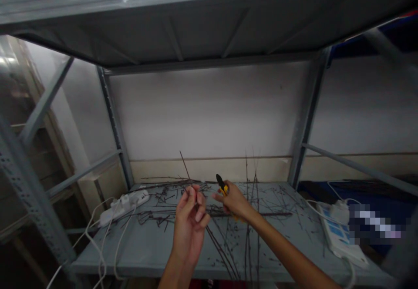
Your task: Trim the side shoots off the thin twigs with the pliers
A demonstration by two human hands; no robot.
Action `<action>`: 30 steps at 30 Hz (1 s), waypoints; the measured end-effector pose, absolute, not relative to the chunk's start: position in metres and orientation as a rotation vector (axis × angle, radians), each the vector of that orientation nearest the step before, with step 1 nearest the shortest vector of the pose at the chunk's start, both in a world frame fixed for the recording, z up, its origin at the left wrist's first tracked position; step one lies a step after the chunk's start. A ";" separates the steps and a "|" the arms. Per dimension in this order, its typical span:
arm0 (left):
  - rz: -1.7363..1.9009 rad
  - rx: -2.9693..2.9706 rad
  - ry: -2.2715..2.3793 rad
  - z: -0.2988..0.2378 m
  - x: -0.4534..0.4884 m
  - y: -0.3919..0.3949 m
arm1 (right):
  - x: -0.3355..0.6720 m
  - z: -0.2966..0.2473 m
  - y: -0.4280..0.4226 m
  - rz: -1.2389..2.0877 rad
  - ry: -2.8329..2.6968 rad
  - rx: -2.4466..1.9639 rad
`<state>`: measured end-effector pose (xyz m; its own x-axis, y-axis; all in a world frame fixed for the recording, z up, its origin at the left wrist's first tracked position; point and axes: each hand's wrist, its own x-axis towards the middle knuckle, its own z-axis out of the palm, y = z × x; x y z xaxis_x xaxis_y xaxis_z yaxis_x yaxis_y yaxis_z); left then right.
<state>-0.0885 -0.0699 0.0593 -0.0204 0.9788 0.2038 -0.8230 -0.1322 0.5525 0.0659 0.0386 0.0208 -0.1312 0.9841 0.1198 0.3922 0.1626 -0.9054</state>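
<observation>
My left hand [191, 221] is raised over the grey metal shelf [153, 250], fingers pinched on a thin dark twig [184, 165] that sticks up and back. My right hand [233, 199] is just to the right of it, closed round yellow-and-black cutters [222, 184] whose black tip points up toward the twig. Many thin dark twigs [248, 210] lie scattered on the shelf under and behind both hands, some long ones reaching the front edge.
A white power strip [122, 204] with trailing white cables lies at the shelf's left. Another white power strip [339, 232] lies at the right. Grey uprights [305, 119] and an upper shelf [209, 23] frame the space; a pale wall stands behind.
</observation>
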 end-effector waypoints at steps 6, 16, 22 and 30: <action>1.609 0.666 0.342 0.057 -0.092 -0.065 | 0.082 0.032 0.012 0.986 -1.670 -1.282; 1.944 0.960 0.725 0.054 -0.081 -0.038 | 0.059 0.047 -0.028 1.096 -1.539 -0.933; 1.864 1.346 0.948 0.057 -0.091 -0.015 | 0.054 0.035 -0.030 1.090 -1.491 -0.943; 1.758 1.378 0.967 0.055 -0.077 -0.010 | 0.052 0.021 -0.025 0.954 -1.602 -1.053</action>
<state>-0.0770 -0.0097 0.0548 -0.1963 0.8652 0.4614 -0.0738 -0.4823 0.8729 0.0515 -0.0246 0.0206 -0.1676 0.9414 0.2927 0.1915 0.3223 -0.9271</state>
